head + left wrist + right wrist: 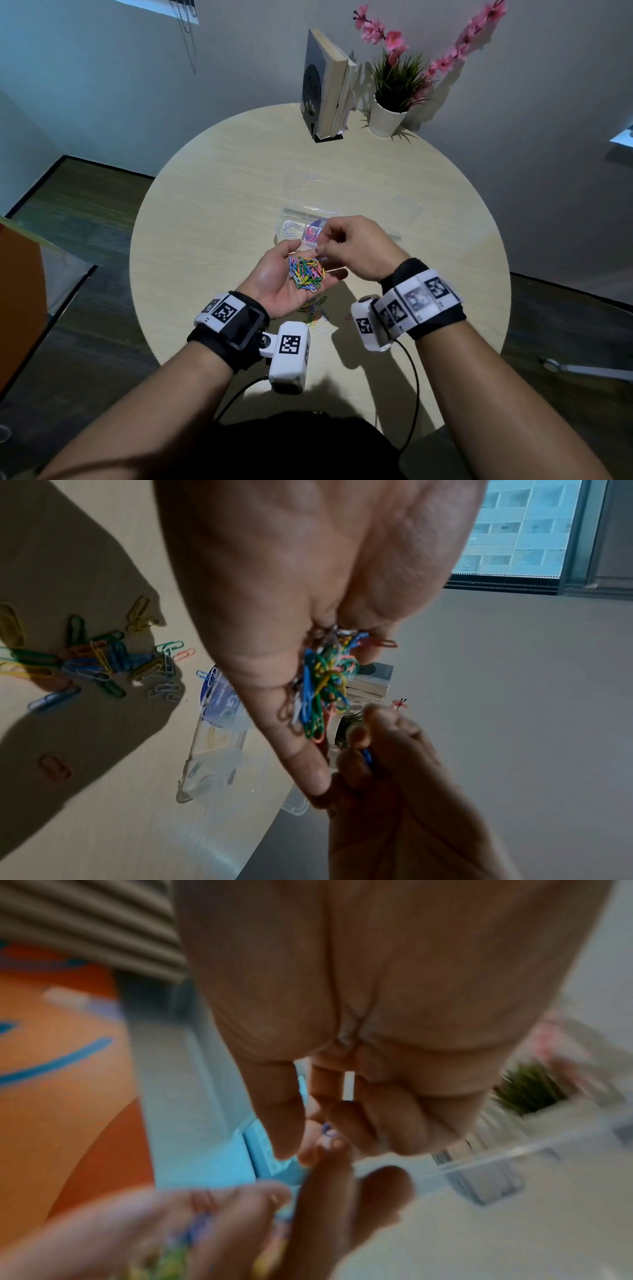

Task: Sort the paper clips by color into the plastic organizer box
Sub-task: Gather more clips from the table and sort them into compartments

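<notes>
The left hand [284, 274] is held palm up above the tabletop [212, 192], fingers relaxed and slightly cupped, carrying a tangled bunch of mixed-colour paper clips [306, 273]. The right hand [356, 246] is directly beside it, over the left fingertips, with thumb and forefinger pinched together; the left wrist view shows a blue clip [367, 756] in that pinch, though the right wrist view is too blurred to confirm this. The clear plastic organizer box [294, 219] lies just beyond both hands, long axis running left to right, lid open toward the far side. The right hand is nearer its compartments. More loose clips [99, 664] lie on the tabletop below the left wrist.
</notes>
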{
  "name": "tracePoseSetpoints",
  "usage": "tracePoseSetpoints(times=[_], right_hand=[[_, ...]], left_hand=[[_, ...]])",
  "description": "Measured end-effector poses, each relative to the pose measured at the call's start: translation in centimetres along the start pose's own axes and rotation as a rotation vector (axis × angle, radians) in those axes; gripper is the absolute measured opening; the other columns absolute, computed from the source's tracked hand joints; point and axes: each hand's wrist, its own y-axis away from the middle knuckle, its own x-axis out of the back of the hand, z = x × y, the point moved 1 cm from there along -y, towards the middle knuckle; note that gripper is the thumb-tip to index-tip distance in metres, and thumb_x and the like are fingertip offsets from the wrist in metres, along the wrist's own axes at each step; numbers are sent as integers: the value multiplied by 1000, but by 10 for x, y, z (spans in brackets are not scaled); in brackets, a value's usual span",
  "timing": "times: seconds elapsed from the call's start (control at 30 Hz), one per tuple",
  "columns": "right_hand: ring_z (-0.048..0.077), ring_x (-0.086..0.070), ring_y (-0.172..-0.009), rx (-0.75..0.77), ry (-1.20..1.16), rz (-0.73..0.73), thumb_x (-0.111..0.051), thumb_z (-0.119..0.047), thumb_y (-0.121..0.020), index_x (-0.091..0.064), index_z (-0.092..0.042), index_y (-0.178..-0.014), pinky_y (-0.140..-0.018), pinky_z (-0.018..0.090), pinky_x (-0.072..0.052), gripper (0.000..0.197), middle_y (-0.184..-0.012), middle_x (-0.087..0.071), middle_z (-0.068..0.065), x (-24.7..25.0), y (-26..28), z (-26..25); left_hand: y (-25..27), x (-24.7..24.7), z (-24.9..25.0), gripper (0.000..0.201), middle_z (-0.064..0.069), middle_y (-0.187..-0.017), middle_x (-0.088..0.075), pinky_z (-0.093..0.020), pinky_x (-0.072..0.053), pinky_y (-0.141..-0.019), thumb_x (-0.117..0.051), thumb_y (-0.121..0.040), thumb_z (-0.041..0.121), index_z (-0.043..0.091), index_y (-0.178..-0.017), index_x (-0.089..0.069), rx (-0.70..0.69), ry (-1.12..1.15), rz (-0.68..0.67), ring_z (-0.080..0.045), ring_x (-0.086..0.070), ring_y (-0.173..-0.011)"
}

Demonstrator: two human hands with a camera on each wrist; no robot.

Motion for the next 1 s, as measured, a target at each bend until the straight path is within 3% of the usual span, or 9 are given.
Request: tracePoseSetpoints(times=[0.07,0.13,0.3,0.4,0.53,0.63,0.83,0.93,1.0], right_hand=[[21,-62,-72,24,234,-56,-65,-7,-80,-68,-15,-82,-70,32,-54,9,-72,-59,-2,-4,1,-4],[15,-55,-70,48,373,-80,-65,-8,-81,-70,-13,-91,-66,24,-46,12,-74,-56,-4,-6,0,-6],[13,-52,-71,66,488,-100,-61,-14,-86,-69,-14,-84,-57,21,-34,8,-76,-61,-2,-8,-3,-7],[14,-50,-71,76,494,-88,-59,-17,-88,-66,-15,-81,-51,14,-29,10,-74,-58,-2,-7,-3,-5],[13,-55,-73,35,488,-118,-67,-19,-83,-70,-14,-84,-63,23,-41,6,-81,-65,1,-8,-4,-3],[17,-57,-74,14,481,-117,-65,-18,-81,-66,-16,-76,-68,29,-48,6,-82,-66,5,-11,-5,-2],[17,-49,-67,62,479,-136,-58,-20,-88,-55,-16,-70,-61,26,-34,18,-68,-56,0,-5,-6,-1],[9,-45,-58,52,333,-93,-60,-17,-86,-52,-19,-66,-55,23,-32,22,-62,-52,-7,9,-4,-1],[6,-43,-51,-1,118,-66,-60,-10,-83,-54,-18,-65,-52,22,-33,21,-65,-58,-1,15,-2,3]], left_hand=[[-1,0,0,51,-25,-102,-65,-42,-59,-74,-31,-99,33,-8,-113,-57,-9,12,-9,-35,-70,-84],[-1,1,0,52,-25,-103,-64,-44,-58,-78,-31,-99,33,-9,-114,-57,-12,16,-8,-34,-69,-86],[1,2,0,59,-25,-90,-67,-40,-59,-71,-29,-99,36,-9,-95,-67,0,-28,7,-34,-70,-79],[2,0,1,63,-25,-88,-68,-38,-60,-68,-29,-99,37,-7,-88,-72,11,-67,5,-34,-71,-77],[3,-1,2,64,-23,-84,-69,-36,-60,-63,-28,-99,36,-7,-85,-73,16,-77,-3,-33,-71,-74],[1,1,0,63,-24,-86,-69,-36,-59,-66,-29,-98,38,-6,-87,-73,36,-125,13,-34,-71,-74],[2,2,-1,53,-26,-91,-66,-34,-60,-66,-32,-98,39,-5,-103,-60,58,-117,25,-35,-69,-77],[4,2,1,52,-26,-92,-68,-32,-59,-65,-31,-98,39,-2,-108,-59,57,-113,6,-35,-70,-75],[3,2,3,53,-27,-98,-68,-32,-59,-65,-31,-98,39,-3,-113,-59,49,-107,4,-35,-70,-76]])
